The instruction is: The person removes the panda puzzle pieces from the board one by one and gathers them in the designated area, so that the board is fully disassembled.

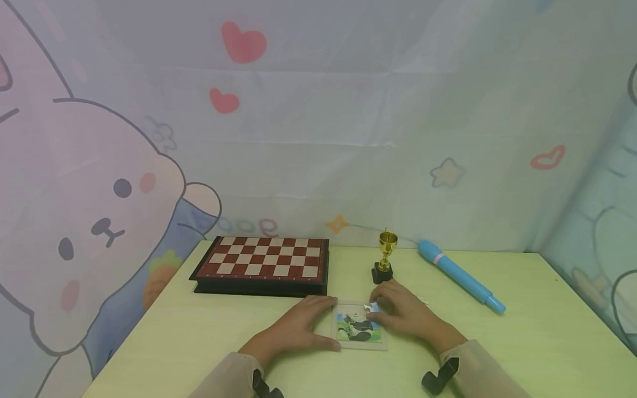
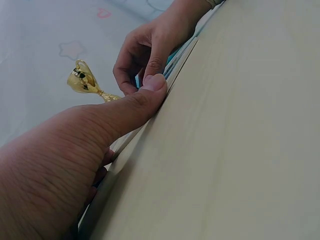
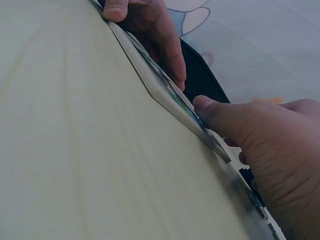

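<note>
Nearest me, my left hand [image 1: 293, 330] lies flat on the tabletop [image 1: 199, 342], fingers straight, thumb pressing the puzzle tray's [image 1: 359, 327] left edge. The tray (a small picture puzzle) sits between both hands. My right hand [image 1: 405, 314] pinches a blue piece [image 1: 374, 307] at its top-right corner. Behind: chessboard [image 1: 264, 264], gold trophy [image 1: 385, 257], blue pen [image 1: 460, 275].

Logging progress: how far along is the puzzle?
Most of the picture in the puzzle tray looks filled in. In hand: right hand pinches a small piece at the tray's top right corner, while left hand steadies the left edge. Left: seating that piece; other gaps are hidden.
</note>
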### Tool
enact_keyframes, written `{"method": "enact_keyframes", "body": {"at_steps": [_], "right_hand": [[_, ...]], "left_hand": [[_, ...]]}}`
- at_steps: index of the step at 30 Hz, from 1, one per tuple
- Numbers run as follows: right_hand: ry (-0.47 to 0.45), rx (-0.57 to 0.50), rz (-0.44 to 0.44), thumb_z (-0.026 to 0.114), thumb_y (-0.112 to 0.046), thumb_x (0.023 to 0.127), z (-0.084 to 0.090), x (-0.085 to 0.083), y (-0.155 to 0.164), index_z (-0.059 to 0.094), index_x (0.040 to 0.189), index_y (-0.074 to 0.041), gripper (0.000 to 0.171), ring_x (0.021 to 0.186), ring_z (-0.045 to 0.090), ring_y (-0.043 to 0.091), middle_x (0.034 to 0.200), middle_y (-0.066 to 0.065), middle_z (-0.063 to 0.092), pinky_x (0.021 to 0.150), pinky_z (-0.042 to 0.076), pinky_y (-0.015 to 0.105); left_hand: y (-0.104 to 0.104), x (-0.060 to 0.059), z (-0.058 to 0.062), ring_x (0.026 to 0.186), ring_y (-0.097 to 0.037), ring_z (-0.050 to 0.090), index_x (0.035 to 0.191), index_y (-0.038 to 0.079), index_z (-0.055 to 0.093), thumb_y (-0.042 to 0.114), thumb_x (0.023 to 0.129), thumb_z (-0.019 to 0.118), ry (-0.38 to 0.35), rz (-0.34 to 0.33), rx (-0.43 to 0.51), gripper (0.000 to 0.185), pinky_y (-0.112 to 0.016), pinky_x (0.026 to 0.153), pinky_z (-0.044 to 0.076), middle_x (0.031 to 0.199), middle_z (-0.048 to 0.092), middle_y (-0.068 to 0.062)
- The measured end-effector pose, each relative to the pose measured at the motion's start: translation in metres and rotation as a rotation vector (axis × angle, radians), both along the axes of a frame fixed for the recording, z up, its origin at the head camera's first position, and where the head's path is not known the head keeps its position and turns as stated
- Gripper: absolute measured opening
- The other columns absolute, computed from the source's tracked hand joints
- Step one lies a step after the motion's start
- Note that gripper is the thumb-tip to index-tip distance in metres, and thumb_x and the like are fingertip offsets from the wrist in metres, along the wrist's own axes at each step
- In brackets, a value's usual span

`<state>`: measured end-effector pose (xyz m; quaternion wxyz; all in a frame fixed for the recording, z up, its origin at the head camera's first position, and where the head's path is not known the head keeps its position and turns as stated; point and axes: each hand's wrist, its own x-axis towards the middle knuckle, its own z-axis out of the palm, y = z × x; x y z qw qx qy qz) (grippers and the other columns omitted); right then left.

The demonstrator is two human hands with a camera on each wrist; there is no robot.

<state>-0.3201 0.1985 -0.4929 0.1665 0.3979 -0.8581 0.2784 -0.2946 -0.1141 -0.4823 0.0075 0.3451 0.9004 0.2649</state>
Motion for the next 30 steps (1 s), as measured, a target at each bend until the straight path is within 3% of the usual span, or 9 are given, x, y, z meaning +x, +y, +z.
{"method": "enact_keyframes", "body": {"at_steps": [7, 12, 30], "right_hand": [[0.017, -0.072, 0.006, 0.079, -0.026, 0.089, -0.003, -0.0016, -0.0007, 0.066, 0.107, -0.022, 0.022, 0.087, 0.058, 0.007, 0.099, -0.015, 0.063, 0.074, 0.052, 0.03], [0.017, -0.127, 0.022, 0.077, -0.017, 0.091, -0.0035, -0.001, -0.0012, 0.066, 0.105, -0.022, 0.018, 0.086, 0.061, 0.005, 0.098, -0.014, 0.064, 0.073, 0.055, 0.029], [-0.027, -0.225, 0.032, 0.077, -0.012, 0.09, 0.0009, 0.0012, -0.0031, 0.068, 0.1, -0.022, 0.017, 0.08, 0.062, 0.005, 0.093, -0.014, 0.067, 0.067, 0.055, 0.026]], "left_hand": [[0.0003, 0.0014, 0.0018, 0.142, -0.021, 0.039, 0.153, 0.018, 0.043, 0.075, 0.075, 0.071, 0.004, -0.004, 0.0, 0.101, -0.049, 0.116, 0.035, 0.154, 0.044, 0.002], [0.0, 0.0013, 0.0013, 0.141, -0.021, 0.04, 0.153, 0.018, 0.044, 0.075, 0.074, 0.072, 0.006, -0.008, 0.003, 0.101, -0.049, 0.116, 0.035, 0.154, 0.045, 0.002], [0.001, 0.0021, 0.0028, 0.142, -0.021, 0.039, 0.153, 0.018, 0.044, 0.072, 0.075, 0.073, 0.0, -0.002, 0.0, 0.099, -0.049, 0.116, 0.034, 0.154, 0.045, 0.002]]}}
